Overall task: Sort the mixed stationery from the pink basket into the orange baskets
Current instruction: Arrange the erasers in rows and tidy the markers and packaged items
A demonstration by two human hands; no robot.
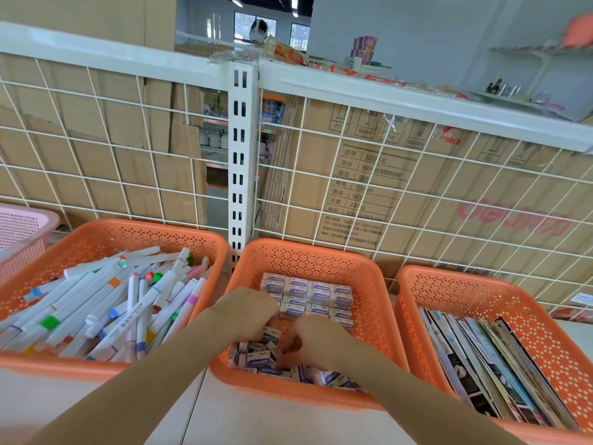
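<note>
Seemingly far along: markers [106,303], erasers [316,292] and booklets [491,364] fill the orange baskets [144,228], the right hand [316,343] with its grip curled round loose erasers [256,361] in the middle basket [308,248], the left hand [247,311] of unreadable grip, the pink basket [22,226] hiding its contents.

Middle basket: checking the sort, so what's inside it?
Erasers: neat rows at the back, a loose heap in front. The left hand and right hand cover the centre, hiding what lies beneath.
</note>
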